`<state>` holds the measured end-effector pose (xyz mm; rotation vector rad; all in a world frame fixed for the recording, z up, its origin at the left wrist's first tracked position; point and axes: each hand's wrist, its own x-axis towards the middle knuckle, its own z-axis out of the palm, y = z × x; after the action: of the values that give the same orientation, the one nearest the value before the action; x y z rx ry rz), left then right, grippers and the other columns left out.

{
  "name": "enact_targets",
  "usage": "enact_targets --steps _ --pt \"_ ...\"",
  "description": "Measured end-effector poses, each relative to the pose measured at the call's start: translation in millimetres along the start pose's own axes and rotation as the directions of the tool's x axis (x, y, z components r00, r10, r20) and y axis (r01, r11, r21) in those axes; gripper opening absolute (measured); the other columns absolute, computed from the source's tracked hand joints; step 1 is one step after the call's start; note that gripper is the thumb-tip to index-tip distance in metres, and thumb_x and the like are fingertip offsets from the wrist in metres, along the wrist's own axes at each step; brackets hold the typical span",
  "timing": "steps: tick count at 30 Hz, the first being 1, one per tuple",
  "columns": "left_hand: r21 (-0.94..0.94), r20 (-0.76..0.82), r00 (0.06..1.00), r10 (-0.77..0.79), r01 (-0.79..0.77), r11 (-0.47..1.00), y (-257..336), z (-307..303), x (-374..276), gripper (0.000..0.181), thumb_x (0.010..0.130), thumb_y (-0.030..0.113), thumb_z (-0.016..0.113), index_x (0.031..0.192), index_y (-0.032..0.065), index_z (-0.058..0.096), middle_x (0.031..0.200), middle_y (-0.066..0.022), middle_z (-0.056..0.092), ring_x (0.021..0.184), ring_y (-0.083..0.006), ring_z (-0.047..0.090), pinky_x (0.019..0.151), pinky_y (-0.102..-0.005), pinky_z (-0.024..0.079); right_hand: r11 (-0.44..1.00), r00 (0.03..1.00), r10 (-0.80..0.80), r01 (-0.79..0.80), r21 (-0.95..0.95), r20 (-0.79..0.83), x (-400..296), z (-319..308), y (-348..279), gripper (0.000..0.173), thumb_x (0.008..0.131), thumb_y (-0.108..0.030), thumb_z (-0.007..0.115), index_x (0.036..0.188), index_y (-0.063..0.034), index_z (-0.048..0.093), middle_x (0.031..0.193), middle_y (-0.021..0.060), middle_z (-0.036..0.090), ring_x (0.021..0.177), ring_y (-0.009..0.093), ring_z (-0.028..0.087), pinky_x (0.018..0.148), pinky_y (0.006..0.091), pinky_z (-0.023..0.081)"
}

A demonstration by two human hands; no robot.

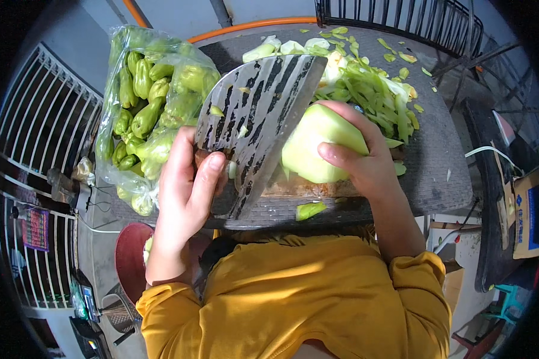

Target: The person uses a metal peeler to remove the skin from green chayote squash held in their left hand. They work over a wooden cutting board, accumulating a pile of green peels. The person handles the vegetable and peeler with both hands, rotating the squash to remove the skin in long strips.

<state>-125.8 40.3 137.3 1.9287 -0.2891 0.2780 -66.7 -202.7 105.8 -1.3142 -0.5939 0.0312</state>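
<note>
My left hand grips the dark handle of a broad cleaver. Its wide, curved blade is tilted, with dark streaks and small green bits on its face. My right hand clasps a large piece of peeled, pale green vegetable, thumb on the near side. The blade's straight edge faces the vegetable; whether they touch is hard to tell. Beneath them lies a wooden cutting board, mostly hidden. Long green peelings are heaped behind my right hand.
A clear plastic bag of chayotes sits on the left of the dark table. Pale cut pieces lie at the back. One green scrap rests near the front edge. Below left stands a red basin.
</note>
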Motion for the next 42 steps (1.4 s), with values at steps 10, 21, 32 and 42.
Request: enact_targets --steps 10,21,32,42 --pt "-0.302 -0.066 0.994 -0.092 0.068 0.951 -4 21 3 0.02 0.096 0.017 0.048 0.112 0.0078 0.039 0.07 0.0044 0.036 0.057 -0.004 0.036 0.046 -0.0183 0.032 0.961 0.951 0.179 -0.114 0.253 -0.251 -11 35 11 0.04 0.081 -0.013 0.067 0.117 -0.0033 0.054 0.103 0.0052 0.06 0.094 0.012 0.055 0.082 0.0274 0.046" --pt "-0.05 0.023 0.995 -0.102 0.103 0.993 -11 29 5 0.016 0.096 0.017 0.047 0.106 0.0048 0.042 0.072 0.0036 0.042 0.059 -0.0034 0.038 0.049 -0.0179 0.033 0.946 0.942 0.261 -0.205 0.252 -0.21 -10 42 16 0.041 0.083 -0.016 0.066 0.118 -0.0009 0.052 0.103 0.0053 0.06 0.092 0.011 0.056 0.079 0.0274 0.047" --pt "-0.6 0.123 0.964 -0.237 0.262 0.756 -38 56 11 0.017 0.099 0.022 0.041 0.106 0.0059 0.041 0.078 -0.0017 0.042 0.061 -0.0078 0.039 0.05 -0.02 0.037 0.914 0.945 0.176 -0.053 0.402 -0.276 1 47 46 0.034 0.098 -0.026 0.044 0.12 -0.0006 0.049 0.105 0.0064 0.057 0.094 0.012 0.053 0.086 0.0279 0.042" --pt "-0.709 0.153 0.893 -0.423 0.397 0.582 -59 43 32 0.018 0.097 0.028 0.045 0.093 0.0132 0.037 0.075 -0.0011 0.045 0.053 -0.0102 0.046 0.043 -0.0227 0.041 0.822 0.871 0.43 -0.268 0.502 -0.238 11 -8 75 0.049 0.094 -0.043 0.047 0.122 -0.0027 0.048 0.11 0.0109 0.06 0.097 0.021 0.062 0.082 0.0356 0.052"
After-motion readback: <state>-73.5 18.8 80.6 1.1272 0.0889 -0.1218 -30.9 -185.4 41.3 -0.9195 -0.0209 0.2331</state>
